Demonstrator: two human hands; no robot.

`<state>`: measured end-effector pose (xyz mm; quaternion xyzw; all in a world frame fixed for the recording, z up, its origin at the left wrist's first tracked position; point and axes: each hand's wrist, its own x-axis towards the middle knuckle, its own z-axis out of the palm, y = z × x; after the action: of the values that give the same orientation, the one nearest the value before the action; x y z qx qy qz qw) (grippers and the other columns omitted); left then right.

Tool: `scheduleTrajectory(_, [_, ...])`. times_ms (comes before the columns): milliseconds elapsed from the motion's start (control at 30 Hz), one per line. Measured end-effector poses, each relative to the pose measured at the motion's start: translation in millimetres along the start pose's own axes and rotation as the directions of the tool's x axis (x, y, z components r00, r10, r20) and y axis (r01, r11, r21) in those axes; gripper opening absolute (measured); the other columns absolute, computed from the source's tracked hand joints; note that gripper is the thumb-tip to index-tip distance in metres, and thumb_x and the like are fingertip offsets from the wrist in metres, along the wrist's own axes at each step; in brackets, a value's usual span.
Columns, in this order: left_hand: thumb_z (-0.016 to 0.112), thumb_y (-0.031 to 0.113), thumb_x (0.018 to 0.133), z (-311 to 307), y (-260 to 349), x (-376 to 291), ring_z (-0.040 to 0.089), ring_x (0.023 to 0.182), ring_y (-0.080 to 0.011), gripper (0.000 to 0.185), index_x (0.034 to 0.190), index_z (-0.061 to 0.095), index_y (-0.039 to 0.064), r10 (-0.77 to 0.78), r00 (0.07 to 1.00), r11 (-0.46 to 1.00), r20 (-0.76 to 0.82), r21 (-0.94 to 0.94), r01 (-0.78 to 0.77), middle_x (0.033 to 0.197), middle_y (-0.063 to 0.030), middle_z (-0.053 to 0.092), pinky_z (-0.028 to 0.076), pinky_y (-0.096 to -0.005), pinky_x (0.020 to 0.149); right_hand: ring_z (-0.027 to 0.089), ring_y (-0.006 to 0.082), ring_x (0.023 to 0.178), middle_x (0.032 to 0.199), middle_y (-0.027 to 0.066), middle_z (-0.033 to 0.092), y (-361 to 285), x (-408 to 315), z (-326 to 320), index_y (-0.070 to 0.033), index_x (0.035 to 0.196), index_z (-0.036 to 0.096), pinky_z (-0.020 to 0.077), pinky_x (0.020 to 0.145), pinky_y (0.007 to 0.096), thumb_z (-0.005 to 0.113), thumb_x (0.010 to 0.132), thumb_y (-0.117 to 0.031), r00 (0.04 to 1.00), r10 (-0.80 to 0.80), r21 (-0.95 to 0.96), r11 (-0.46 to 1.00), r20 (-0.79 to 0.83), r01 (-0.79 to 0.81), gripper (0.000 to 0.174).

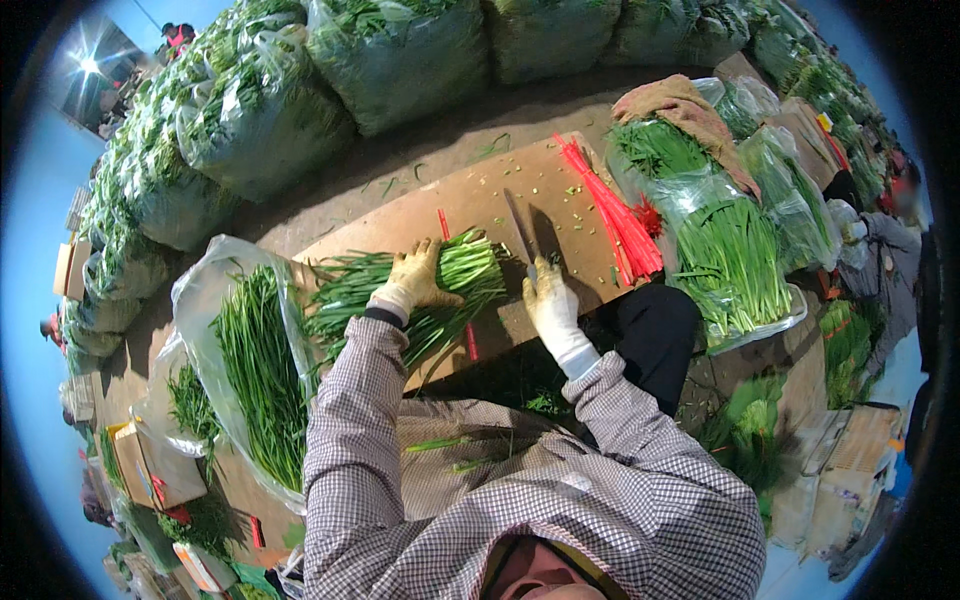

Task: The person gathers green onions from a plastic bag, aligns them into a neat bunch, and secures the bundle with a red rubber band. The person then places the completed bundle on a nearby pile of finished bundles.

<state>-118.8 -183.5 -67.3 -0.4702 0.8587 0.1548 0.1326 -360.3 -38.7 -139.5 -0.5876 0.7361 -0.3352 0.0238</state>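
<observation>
My gloved left hand [417,279] presses down on a bunch of long green stalks [469,262], likely garlic chives, lying across a wooden board [405,214]. Its pale stalk ends point right, towards a knife. A red tie strip [471,341] runs beneath the bunch, its two ends showing on either side. In my gloved right hand [551,300] is the handle of the knife [519,225], its long blade pointing away from me and apart from the stalk ends. Small cut stalk pieces [577,217] are scattered over the board's right side.
A bundle of red tie strips [611,210] lies at the board's right end. Beyond it, bagged greens [731,262] lie partly under a brown cloth [686,124]. An opened plastic bag of greens [259,375] sits at left. Large stuffed sacks [405,67] line the far side.
</observation>
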Motion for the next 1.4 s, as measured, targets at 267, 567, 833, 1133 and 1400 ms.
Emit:
scheduleTrajectory(267, [0.091,0.063,0.061,-4,8,-11,0.056,0.129,-0.0394,0.119,0.149,0.039,0.003,-0.013,1.000,0.999,-0.029,-0.039,0.012,0.134,-0.0239,0.058,0.042,-0.0525,0.109,0.060,0.0322,0.087,0.103,0.0130,0.061,-29,-22,-24,-0.012,0.138,0.056,0.0498,0.074,0.0457,0.075,0.086,-0.028,0.917,-0.379,-0.103,0.914,0.125,0.392,0.058])
scheduleTrajectory(567, [0.088,0.070,0.059,-2,-3,-5,0.056,0.130,-0.0395,0.118,0.144,0.046,0.000,0.031,0.995,0.998,0.096,-0.048,-0.026,0.136,-0.0231,0.060,0.044,-0.0499,0.109,0.067,0.0305,0.083,0.092,0.0086,0.070,-63,-12,15,-0.009,0.096,0.070,0.0541,0.072,0.0424,0.074,0.087,-0.014,0.782,-0.612,0.348,0.763,0.117,0.545,0.011])
scheduleTrajectory(833, [0.094,0.047,0.060,13,10,-17,0.052,0.134,-0.0408,0.135,0.160,0.017,0.001,-0.003,0.999,1.000,0.044,0.014,0.002,0.146,-0.0229,0.050,0.037,-0.0566,0.114,0.070,0.0340,0.081,0.089,0.0125,0.072,-113,61,-1,-0.010,0.094,0.074,0.0558,0.073,0.0432,0.076,0.085,-0.023,0.711,-0.602,0.304,0.798,0.363,0.520,0.017])
scheduleTrajectory(1133, [0.088,0.055,0.065,28,20,-39,0.057,0.123,-0.0384,0.115,0.151,0.034,-0.001,-0.021,0.985,0.999,-0.171,-0.051,0.013,0.127,-0.0199,0.061,0.041,-0.0508,0.108,0.071,0.0377,0.095,0.100,0.0208,0.073,-105,112,29,-0.003,0.108,0.072,0.0562,0.084,0.0460,0.069,0.094,-0.038,0.803,-0.432,0.155,0.901,0.410,0.406,0.038])
scheduleTrajectory(1400, [0.084,0.024,0.069,65,30,-53,0.061,0.107,-0.0332,0.086,0.143,0.045,0.001,0.107,0.889,0.994,-0.446,0.027,-0.106,0.110,-0.0156,0.062,0.045,-0.0482,0.096,0.070,0.0331,0.089,0.088,0.0136,0.072,-70,56,19,-0.008,0.102,0.074,0.0497,0.091,0.0528,0.064,0.096,-0.042,0.837,-0.433,-0.035,0.882,0.334,0.471,0.036])
